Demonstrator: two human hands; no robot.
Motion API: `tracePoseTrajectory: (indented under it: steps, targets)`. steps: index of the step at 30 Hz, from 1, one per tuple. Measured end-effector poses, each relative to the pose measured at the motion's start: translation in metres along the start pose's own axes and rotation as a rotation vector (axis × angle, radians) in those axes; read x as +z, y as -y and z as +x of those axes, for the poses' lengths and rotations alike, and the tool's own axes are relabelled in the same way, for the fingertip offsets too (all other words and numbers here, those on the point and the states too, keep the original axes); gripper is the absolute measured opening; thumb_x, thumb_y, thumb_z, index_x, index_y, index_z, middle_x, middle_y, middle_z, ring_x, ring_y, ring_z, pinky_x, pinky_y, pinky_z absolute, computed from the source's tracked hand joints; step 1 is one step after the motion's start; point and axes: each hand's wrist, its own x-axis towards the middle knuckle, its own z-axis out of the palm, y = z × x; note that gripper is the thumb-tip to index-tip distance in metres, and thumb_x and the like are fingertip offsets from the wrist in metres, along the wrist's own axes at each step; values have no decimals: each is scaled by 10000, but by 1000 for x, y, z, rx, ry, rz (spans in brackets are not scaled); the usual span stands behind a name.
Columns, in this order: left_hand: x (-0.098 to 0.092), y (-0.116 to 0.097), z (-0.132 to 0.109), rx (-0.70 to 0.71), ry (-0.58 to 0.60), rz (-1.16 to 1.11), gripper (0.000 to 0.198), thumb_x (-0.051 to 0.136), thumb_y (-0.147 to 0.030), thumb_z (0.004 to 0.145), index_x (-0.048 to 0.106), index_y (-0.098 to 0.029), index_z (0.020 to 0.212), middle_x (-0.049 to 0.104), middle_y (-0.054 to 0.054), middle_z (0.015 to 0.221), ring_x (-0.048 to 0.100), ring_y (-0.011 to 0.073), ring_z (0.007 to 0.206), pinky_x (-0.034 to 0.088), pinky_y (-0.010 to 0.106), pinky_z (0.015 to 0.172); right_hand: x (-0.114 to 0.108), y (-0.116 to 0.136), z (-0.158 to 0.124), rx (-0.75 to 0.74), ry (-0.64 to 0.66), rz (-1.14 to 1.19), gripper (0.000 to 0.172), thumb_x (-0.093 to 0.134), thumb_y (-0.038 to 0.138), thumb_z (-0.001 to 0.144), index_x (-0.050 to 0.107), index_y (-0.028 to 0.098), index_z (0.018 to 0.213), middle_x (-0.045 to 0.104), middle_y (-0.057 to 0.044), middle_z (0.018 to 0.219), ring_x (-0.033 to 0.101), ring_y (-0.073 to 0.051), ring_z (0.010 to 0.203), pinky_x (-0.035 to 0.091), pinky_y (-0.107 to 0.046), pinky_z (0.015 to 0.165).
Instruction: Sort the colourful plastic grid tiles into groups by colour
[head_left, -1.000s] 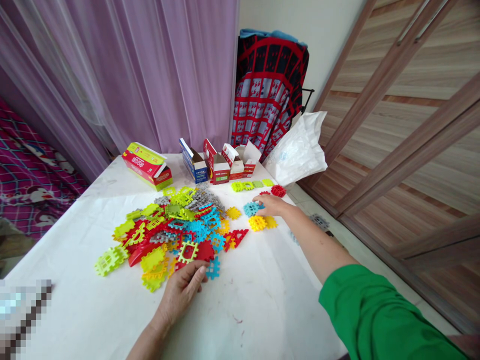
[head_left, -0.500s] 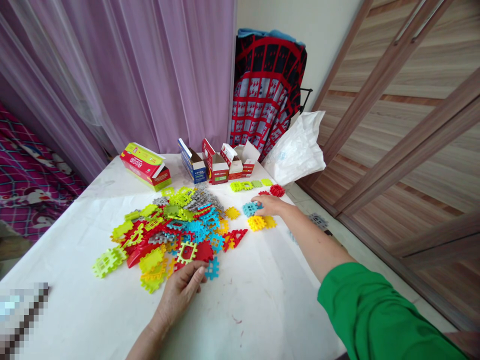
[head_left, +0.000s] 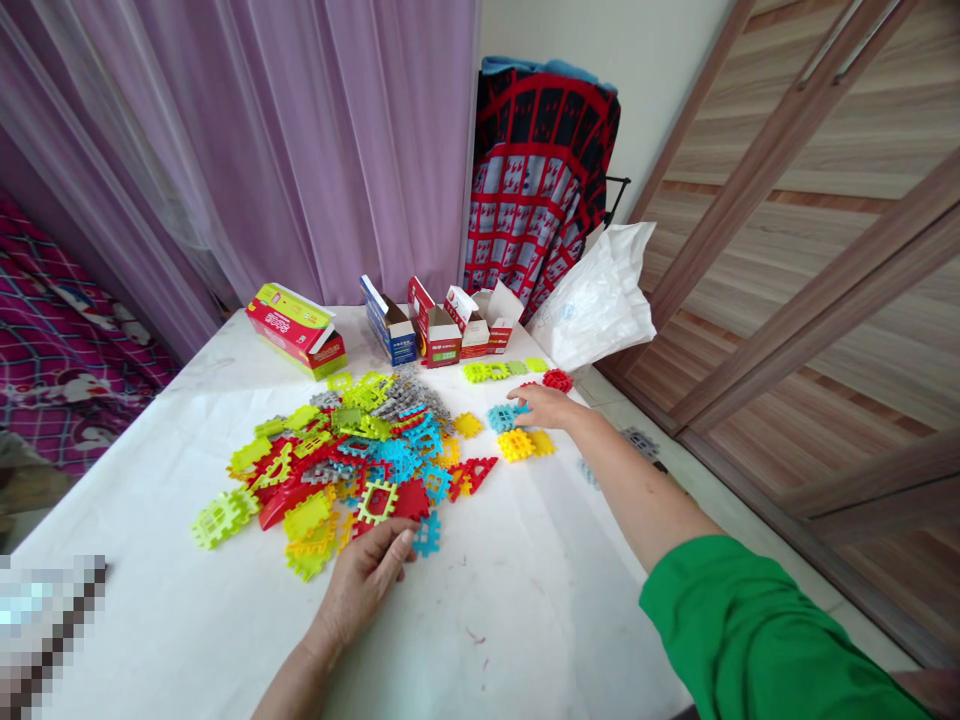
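Observation:
A heap of flat plastic interlocking tiles (head_left: 352, 460) in lime, red, blue, yellow and grey lies on a white table (head_left: 525, 600). My left hand (head_left: 364, 580) rests flat at the heap's near edge, fingers stretched out, fingertips touching a red tile (head_left: 409, 500) beside a small blue tile (head_left: 427, 535). My right hand (head_left: 547, 407), arm in a green sleeve, reaches to the far right side and its fingertips rest on a blue tile (head_left: 501, 417). Yellow tiles (head_left: 525, 443) lie just in front of it, a red round piece (head_left: 556, 380) behind it.
Several opened small cartons (head_left: 439, 325) and a red-green box (head_left: 296, 330) stand at the table's far edge. A white plastic bag (head_left: 596, 300) hangs over the far right corner. A red patterned cloth (head_left: 536, 175) hangs behind. Wooden sliding doors are on the right; a purple curtain is behind.
Almost nothing has changed. My right hand has shifted slightly on the blue tile; the left hand stays at the heap's near edge.

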Motion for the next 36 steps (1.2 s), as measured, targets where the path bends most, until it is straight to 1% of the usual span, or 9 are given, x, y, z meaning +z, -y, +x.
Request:
tracePoseTrajectory:
  steps: [2, 4, 8, 12, 16, 21, 25, 32, 36]
  targets:
    - [0, 0, 0, 2, 3, 2, 544, 546, -682, 752, 702, -184, 906, 651, 13, 637, 550, 125, 508, 460, 234, 499, 1, 8, -5, -9, -58, 14, 401, 653, 259, 775, 632, 227, 1174, 673, -44, 1090, 617, -200, 975, 452, -266, 799]
    - [0, 1, 1, 5, 6, 4, 550, 542, -685, 752, 701, -183, 909, 649, 14, 637, 552, 126, 509, 460, 234, 496, 7, 20, -12, -42, -125, 77, 345, 624, 251, 802, 644, 225, 1145, 675, -41, 1065, 623, -185, 940, 457, -265, 796]
    - [0, 1, 0, 8, 5, 9, 557, 532, -687, 755, 695, -175, 903, 647, 17, 640, 553, 125, 510, 461, 233, 493, 33, 51, -38, -139, -217, 291, 258, 586, 211, 828, 670, 215, 1072, 685, -38, 1021, 638, -155, 833, 478, -270, 788]
    - [0, -2, 0, 8, -7, 16, 539, 540, -672, 758, 695, -174, 894, 648, 17, 635, 548, 123, 506, 464, 234, 496, 59, 78, -70, -157, -285, 342, 272, 628, 207, 808, 656, 215, 1078, 676, -44, 1109, 600, -197, 1028, 449, -324, 913]
    - [1, -1, 1, 8, 0, 17, 528, 546, -668, 754, 692, -178, 886, 648, 15, 632, 547, 123, 504, 463, 235, 490, 67, 93, -93, -136, -257, 237, 317, 631, 211, 815, 623, 231, 1132, 658, -42, 1135, 555, -215, 1076, 429, -341, 919]
    - [1, 3, 2, 4, 2, 24, 531, 546, -670, 747, 689, -179, 890, 638, 10, 626, 542, 121, 499, 464, 236, 486, 70, 101, -102, -52, -225, 165, 339, 607, 212, 841, 603, 241, 1179, 639, -52, 1160, 533, -216, 1091, 403, -323, 924]
    - [1, 4, 2, 4, 2, 29, 511, 551, -653, 752, 689, -183, 897, 638, 9, 627, 543, 121, 498, 465, 237, 486, 72, 101, -104, -26, -224, 160, 342, 603, 226, 851, 594, 218, 1193, 646, -55, 1131, 548, -219, 1061, 409, -321, 896]
    - [2, 5, 2, 1, 18, 37, 508, 536, -633, 768, 680, -170, 920, 644, 18, 645, 548, 126, 518, 475, 243, 503, 61, 90, -105, -101, -177, 107, 224, 615, 264, 866, 640, 222, 1084, 664, -52, 1054, 563, -213, 1010, 402, -314, 860]
    - [2, 6, 3, -5, 26, 55, 514, 529, -628, 771, 681, -165, 936, 649, 24, 655, 547, 126, 516, 474, 247, 505, 52, 85, -95, -236, -131, 50, 237, 637, 264, 862, 641, 208, 1092, 675, -60, 1050, 574, -220, 1000, 404, -319, 853]
